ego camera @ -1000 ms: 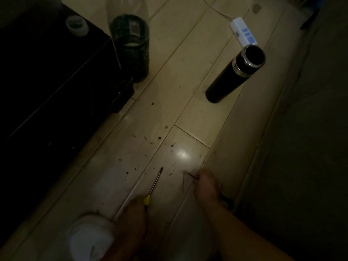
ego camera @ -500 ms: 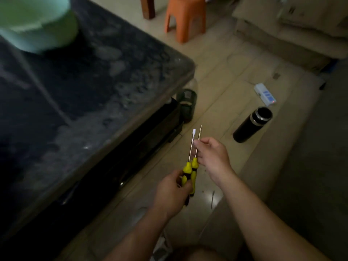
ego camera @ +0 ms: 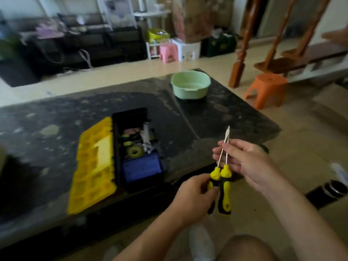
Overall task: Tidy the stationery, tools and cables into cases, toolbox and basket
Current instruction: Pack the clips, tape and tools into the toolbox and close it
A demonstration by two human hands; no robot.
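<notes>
Two screwdrivers [ego camera: 225,178] with yellow-and-black handles are held upright side by side, off the table's near right edge. My left hand [ego camera: 192,198] grips the handles from the left. My right hand [ego camera: 246,161] pinches the two metal shafts near their tips. To the left, on the dark table [ego camera: 56,117], stands an open black toolbox [ego camera: 137,185] with its yellow lid [ego camera: 94,166] laid flat beside it. Inside lie a roll of yellow tape, a blue tray and small items.
A pale green basket [ego camera: 190,85] stands at the table's far right. An orange stool [ego camera: 267,89] is on the floor beyond the table's right corner. A dark flask [ego camera: 327,193] lies on the floor at the right. My knee shows at the bottom.
I picked up two screwdrivers from the floor and raised them in both hands. My view lifted from the floor to the table, bringing the toolbox and basket into sight.
</notes>
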